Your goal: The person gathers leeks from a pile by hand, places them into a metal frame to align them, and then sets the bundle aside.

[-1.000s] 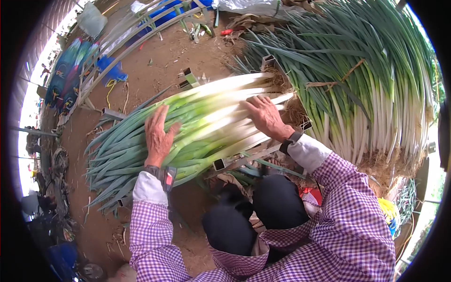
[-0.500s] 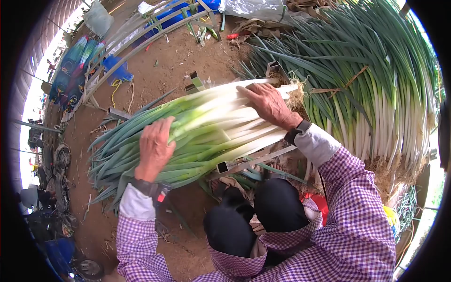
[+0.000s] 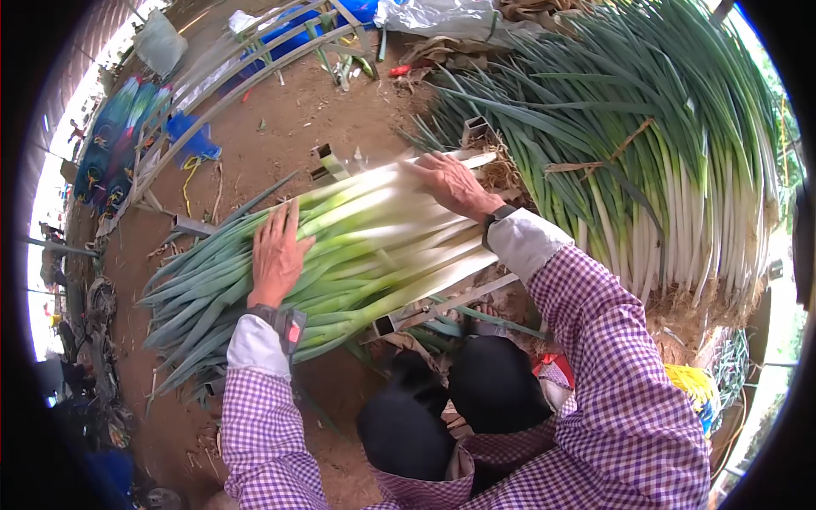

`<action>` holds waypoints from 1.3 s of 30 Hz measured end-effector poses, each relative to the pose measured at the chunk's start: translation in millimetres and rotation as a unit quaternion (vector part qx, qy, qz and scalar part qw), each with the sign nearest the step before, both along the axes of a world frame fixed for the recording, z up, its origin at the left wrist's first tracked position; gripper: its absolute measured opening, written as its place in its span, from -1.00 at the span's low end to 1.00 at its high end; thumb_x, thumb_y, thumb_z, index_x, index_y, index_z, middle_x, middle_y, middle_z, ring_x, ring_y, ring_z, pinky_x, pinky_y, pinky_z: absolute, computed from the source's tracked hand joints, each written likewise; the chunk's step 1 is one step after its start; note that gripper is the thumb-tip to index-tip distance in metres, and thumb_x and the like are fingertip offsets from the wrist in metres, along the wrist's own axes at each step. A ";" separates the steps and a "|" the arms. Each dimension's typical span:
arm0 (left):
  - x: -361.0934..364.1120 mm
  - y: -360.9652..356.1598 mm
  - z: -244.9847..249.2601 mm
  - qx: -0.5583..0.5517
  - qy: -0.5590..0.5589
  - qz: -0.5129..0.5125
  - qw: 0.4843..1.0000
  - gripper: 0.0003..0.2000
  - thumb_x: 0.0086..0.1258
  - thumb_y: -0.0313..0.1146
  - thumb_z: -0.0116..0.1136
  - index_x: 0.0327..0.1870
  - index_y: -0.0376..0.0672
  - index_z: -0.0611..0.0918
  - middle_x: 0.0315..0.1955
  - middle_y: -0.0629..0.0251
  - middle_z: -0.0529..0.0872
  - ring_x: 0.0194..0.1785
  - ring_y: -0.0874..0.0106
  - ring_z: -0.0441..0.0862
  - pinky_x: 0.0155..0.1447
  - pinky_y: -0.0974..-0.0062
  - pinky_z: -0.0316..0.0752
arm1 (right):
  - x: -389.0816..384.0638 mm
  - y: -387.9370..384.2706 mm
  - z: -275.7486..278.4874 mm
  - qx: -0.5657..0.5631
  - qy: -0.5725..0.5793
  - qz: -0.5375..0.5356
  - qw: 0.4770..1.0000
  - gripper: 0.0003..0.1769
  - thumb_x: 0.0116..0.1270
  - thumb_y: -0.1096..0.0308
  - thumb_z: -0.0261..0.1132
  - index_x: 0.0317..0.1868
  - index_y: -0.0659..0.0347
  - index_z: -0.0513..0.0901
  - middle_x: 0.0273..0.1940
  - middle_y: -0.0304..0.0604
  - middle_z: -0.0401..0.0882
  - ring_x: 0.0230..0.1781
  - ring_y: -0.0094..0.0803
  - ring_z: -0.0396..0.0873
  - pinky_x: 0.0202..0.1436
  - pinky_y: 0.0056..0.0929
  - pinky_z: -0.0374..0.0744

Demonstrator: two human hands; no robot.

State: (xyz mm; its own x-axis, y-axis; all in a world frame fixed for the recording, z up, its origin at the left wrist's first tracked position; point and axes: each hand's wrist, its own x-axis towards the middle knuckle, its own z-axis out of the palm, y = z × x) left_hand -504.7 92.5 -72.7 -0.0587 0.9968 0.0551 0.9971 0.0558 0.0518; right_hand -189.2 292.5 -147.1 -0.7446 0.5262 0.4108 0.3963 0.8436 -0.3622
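Observation:
A bundle of long green onions [image 3: 365,246] lies across a metal frame [image 3: 442,306] in front of me, white stalks to the right and green leaves to the left. My left hand [image 3: 276,255] rests flat on the green middle of the bundle, fingers spread. My right hand [image 3: 450,185] presses palm down on the white stalks near their root ends. Neither hand is closed around anything.
A large heap of green onions [image 3: 663,161] lies at the right, roots toward me. Bare dirt ground [image 3: 280,127] stretches beyond the bundle. Metal bars [image 3: 229,76], blue items [image 3: 110,153] and scraps lie at the upper left. My dark knees [image 3: 450,408] are below.
My right hand has slid left along the white stalks, away from the roots. My left hand has flattened onto the green part. The view has shifted slightly.

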 end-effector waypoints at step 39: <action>7.9 -5.3 -61.6 0.053 0.225 0.057 0.971 -0.46 0.64 -0.31 0.01 0.62 0.01 0.37 0.66 0.33 0.27 0.71 0.30 0.14 0.68 0.05 0.01 | -0.5 -19.2 -45.1 0.008 -0.022 -0.119 0.993 -0.11 0.43 -0.03 0.33 0.67 -0.05 0.17 0.70 0.27 -0.10 0.74 0.13 -0.12 0.77 0.08 -0.12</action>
State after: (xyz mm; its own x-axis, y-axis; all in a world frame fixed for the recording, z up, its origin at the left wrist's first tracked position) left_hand -496.8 87.2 -134.3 -0.1145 0.9724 0.2035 0.9079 0.1856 -0.3759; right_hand -189.7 273.3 -192.2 -0.6170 0.6831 0.3908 0.6001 0.7296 -0.3279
